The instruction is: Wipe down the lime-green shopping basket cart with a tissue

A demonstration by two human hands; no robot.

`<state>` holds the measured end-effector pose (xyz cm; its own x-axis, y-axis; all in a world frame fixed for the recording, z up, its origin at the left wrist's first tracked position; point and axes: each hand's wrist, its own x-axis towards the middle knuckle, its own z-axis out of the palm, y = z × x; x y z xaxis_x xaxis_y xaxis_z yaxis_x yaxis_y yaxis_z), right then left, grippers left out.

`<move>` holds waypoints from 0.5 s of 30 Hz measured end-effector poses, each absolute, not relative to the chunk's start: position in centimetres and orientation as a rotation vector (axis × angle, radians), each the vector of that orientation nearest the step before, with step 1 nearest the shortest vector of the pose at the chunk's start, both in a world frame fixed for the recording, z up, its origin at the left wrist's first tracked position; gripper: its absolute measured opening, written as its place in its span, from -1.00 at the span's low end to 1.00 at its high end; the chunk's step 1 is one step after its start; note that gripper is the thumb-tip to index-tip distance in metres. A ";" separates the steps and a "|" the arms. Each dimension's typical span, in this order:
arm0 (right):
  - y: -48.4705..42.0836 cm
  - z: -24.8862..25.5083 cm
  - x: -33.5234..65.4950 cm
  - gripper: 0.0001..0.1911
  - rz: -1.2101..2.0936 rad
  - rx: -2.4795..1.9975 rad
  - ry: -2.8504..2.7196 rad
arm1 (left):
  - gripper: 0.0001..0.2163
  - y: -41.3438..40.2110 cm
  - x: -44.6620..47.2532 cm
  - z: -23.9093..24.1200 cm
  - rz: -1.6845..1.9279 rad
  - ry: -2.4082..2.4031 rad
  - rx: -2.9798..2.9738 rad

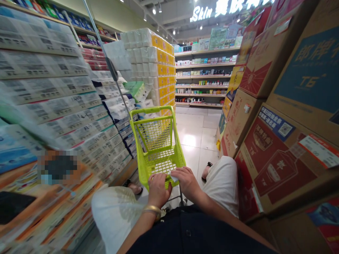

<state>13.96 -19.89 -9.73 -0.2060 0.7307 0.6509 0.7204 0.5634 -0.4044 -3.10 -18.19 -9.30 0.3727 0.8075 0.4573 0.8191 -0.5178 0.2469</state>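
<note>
A lime-green plastic shopping cart [135, 148] with a mesh basket stands in front of me, and its basket floor shows bare. My left hand [159, 188], with a gold bracelet at the wrist, is closed over the near edge of the cart. Beside it, my right hand [186, 181] grips the same edge, fingers curled down over it. A small white piece of paper or tissue [174, 176] shows under the right fingertips, between that hand and the cart.
Packaged paper goods [66, 88] are stacked close on the left. Yellow-and-white packs [148, 60] rise ahead. Cardboard boxes [275, 151] line the right side. A tiled aisle [189, 132] leads to stocked shelves [203, 76]. A thin metal pole [96, 28] slants behind the cart.
</note>
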 end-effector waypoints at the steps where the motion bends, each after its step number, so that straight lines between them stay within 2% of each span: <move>1: -20.1 -9.8 14.0 -0.58 0.007 -1.137 -1.972 | -0.86 -18.3 -3.4 -9.3 -0.861 -1.531 -2.574; 10: -19.8 -10.6 15.6 -0.60 0.072 -1.035 -2.032 | -0.88 -18.0 -5.6 -8.7 -0.943 -1.557 -2.495; 15: -19.3 -10.6 16.5 -0.57 0.107 -1.076 -1.990 | -0.79 -17.5 -6.5 -8.7 -0.964 -1.575 -2.495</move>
<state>16.51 -19.33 -10.55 -0.2694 0.7209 0.6385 0.6483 0.6260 -0.4333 -6.54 -17.51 -8.71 0.2923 0.8040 0.5179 0.8269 -0.4845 0.2854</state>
